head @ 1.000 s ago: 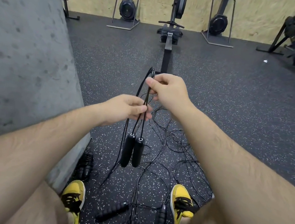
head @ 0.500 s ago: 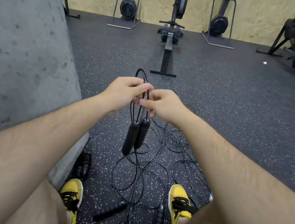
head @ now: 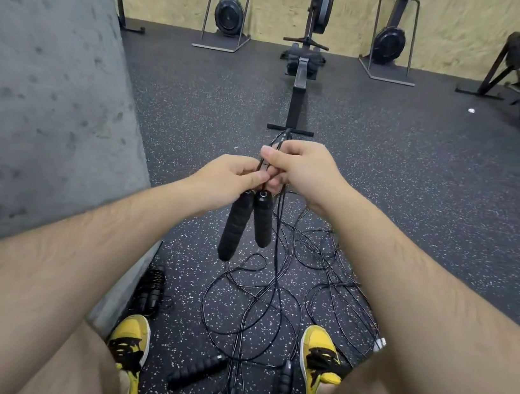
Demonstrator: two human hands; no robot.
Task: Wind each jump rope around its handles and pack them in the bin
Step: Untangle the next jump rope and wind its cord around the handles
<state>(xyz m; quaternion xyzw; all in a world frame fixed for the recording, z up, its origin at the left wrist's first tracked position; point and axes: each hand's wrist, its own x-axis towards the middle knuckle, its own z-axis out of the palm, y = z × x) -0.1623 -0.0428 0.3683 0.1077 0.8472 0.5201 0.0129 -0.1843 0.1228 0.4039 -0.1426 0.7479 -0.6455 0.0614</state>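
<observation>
At the centre of the frame, the left hand [head: 226, 180] and right hand [head: 302, 169] are both pinching the black rope [head: 274, 147] with curled fingers, just above its two handles [head: 248, 222], which are hanging side by side. More ropes [head: 271, 298] are lying tangled on the floor [head: 420, 186] below.

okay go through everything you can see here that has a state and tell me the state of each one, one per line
left hand: pinches the cord just above the handles
right hand: pinches the folded cord higher up
held jump rope handles: side by side, hanging down, not yet wound
held cord: loose, trailing to the floor
jump ropes on the floor: unwound, tangled
wound rope by the wall: coiled up
middle rowing machine: laid flat, unused
</observation>
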